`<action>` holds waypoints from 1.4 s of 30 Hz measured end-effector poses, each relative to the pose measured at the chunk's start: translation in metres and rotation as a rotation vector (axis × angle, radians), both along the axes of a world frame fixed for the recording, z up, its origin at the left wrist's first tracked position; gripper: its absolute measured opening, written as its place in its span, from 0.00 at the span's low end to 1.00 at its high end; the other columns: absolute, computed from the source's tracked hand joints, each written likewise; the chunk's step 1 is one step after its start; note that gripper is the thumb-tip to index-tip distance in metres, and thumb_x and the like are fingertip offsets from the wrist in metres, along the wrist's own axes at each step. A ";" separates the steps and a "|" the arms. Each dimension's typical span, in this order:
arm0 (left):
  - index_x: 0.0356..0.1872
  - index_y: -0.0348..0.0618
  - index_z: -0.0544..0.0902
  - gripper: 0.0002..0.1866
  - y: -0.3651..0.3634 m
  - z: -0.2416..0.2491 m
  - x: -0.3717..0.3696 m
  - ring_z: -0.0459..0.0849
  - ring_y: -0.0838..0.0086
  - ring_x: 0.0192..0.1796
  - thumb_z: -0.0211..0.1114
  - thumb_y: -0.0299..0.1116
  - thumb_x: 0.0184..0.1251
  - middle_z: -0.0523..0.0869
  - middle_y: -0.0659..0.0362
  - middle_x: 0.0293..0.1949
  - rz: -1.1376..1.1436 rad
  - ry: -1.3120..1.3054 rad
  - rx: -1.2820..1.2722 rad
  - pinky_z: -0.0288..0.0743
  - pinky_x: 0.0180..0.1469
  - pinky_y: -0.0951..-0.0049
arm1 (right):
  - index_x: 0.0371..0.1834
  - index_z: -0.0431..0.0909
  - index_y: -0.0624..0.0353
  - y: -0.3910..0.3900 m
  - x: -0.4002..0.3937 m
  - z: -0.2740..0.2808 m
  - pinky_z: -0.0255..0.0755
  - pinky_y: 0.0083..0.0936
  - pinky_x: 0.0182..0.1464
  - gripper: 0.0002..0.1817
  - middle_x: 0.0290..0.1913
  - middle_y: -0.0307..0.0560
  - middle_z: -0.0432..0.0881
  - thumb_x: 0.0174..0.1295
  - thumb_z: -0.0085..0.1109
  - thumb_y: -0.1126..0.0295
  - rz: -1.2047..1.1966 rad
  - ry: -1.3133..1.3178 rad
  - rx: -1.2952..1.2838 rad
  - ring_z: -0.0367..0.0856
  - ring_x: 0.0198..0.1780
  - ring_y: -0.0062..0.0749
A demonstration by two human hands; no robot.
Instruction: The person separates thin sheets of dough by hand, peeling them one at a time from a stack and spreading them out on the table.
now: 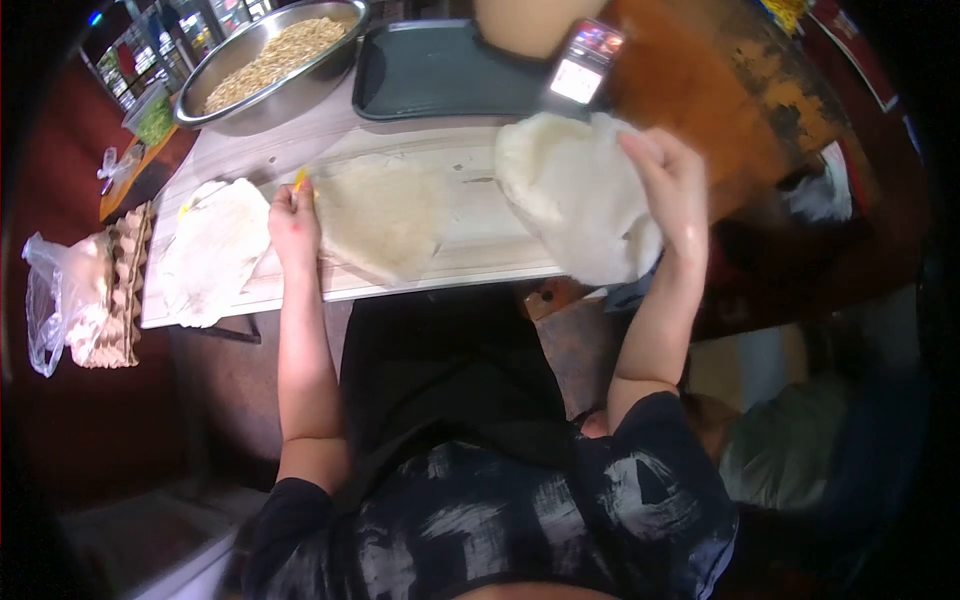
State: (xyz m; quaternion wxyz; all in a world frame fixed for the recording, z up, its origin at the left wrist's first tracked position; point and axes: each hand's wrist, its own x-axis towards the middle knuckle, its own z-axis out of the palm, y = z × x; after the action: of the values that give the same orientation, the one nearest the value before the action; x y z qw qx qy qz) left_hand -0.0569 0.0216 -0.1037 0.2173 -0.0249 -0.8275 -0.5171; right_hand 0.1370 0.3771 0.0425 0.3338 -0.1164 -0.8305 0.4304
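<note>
My left hand (294, 228) is closed around a small, thin yellow thing (299, 180) whose kind I cannot make out; its tip pokes up above the fingers. Right beside that hand, a thin beige round sheet (385, 215) lies flat on the table. On the other side of it is a whiter, uneven sheet (215, 250), with a bit of yellow at its upper edge. At the table's right end, my right hand (670, 180) pinches the edge of a soft white sheet (580, 195) between thumb and fingers. That sheet is folded over and hangs past the front edge.
A steel bowl (270, 75) of tan pieces and a dark tray (430, 75) stand along the back of the table (480, 230). A lit phone (585, 62) leans near the tray. Egg cartons (125, 290) with a plastic bag (65, 290) are at left. Someone sits at lower right.
</note>
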 end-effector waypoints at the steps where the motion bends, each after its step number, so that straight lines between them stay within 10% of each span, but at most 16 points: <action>1: 0.29 0.35 0.80 0.19 0.000 0.001 0.001 0.74 0.67 0.24 0.61 0.44 0.70 0.81 0.50 0.21 -0.017 -0.052 0.006 0.71 0.33 0.65 | 0.30 0.81 0.63 0.004 -0.006 0.000 0.62 0.19 0.28 0.13 0.21 0.33 0.75 0.64 0.63 0.64 0.060 -0.015 0.046 0.66 0.24 0.13; 13: 0.32 0.36 0.80 0.12 -0.006 -0.009 0.001 0.69 0.84 0.28 0.63 0.36 0.70 0.79 0.64 0.24 -0.201 -0.129 0.263 0.65 0.31 0.79 | 0.40 0.85 0.61 0.061 -0.047 0.036 0.69 0.13 0.35 0.12 0.32 0.30 0.83 0.66 0.62 0.63 0.289 0.050 -0.191 0.75 0.32 0.10; 20: 0.32 0.36 0.80 0.14 -0.004 -0.007 0.005 0.66 0.84 0.25 0.63 0.38 0.70 0.76 0.66 0.20 -0.199 -0.098 0.240 0.62 0.28 0.79 | 0.43 0.83 0.64 0.126 -0.070 -0.096 0.76 0.29 0.43 0.18 0.32 0.51 0.85 0.53 0.70 0.65 -0.083 -0.338 0.212 0.84 0.35 0.34; 33: 0.37 0.35 0.81 0.14 -0.004 -0.002 0.010 0.71 0.84 0.26 0.64 0.38 0.69 0.79 0.65 0.24 -0.215 -0.093 0.260 0.65 0.29 0.80 | 0.45 0.82 0.56 0.104 -0.075 -0.086 0.77 0.37 0.49 0.13 0.38 0.52 0.86 0.55 0.61 0.70 -0.205 -0.240 0.411 0.85 0.43 0.47; 42: 0.60 0.28 0.71 0.28 -0.050 0.041 0.063 0.85 0.76 0.36 0.68 0.37 0.65 0.84 0.50 0.43 -0.526 -0.523 0.337 0.80 0.35 0.78 | 0.43 0.82 0.59 0.018 -0.062 -0.065 0.70 0.42 0.55 0.11 0.45 0.49 0.82 0.59 0.63 0.67 -0.118 0.024 0.707 0.78 0.52 0.47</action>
State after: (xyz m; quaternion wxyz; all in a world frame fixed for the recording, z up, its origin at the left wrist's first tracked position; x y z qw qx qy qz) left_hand 0.0059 -0.0279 -0.0630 -0.1392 -0.0674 -0.7241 -0.6722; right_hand 0.0746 0.3947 -0.0224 0.3874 -0.0364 -0.9160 0.0977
